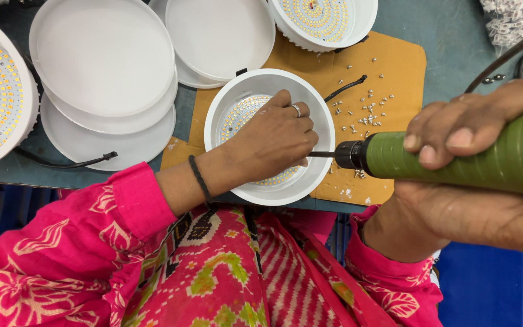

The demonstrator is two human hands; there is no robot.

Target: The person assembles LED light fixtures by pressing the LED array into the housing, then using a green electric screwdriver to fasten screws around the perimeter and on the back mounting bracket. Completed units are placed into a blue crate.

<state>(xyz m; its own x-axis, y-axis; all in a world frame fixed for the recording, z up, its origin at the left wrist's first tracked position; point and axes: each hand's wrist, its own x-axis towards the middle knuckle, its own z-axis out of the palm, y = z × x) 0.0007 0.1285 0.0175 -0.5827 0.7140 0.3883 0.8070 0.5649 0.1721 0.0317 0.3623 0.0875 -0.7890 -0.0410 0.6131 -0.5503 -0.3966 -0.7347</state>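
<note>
Pinching something small against the driver bit, left hand (273,142) fingers sit inside the white lamp housing (269,85); right hand (473,139) fingers wrap the green screwdriver (455,160); loose screws (367,109) beyond remain.

Pink floral sleeves (62,242), black wristband (199,177), 1 silver ring (296,110).

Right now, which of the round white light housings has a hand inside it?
The housing on the brown cardboard mat, directly before the person. The left hand reaches into it over its LED board; the other housings sit untouched at the left edge and top.
</note>
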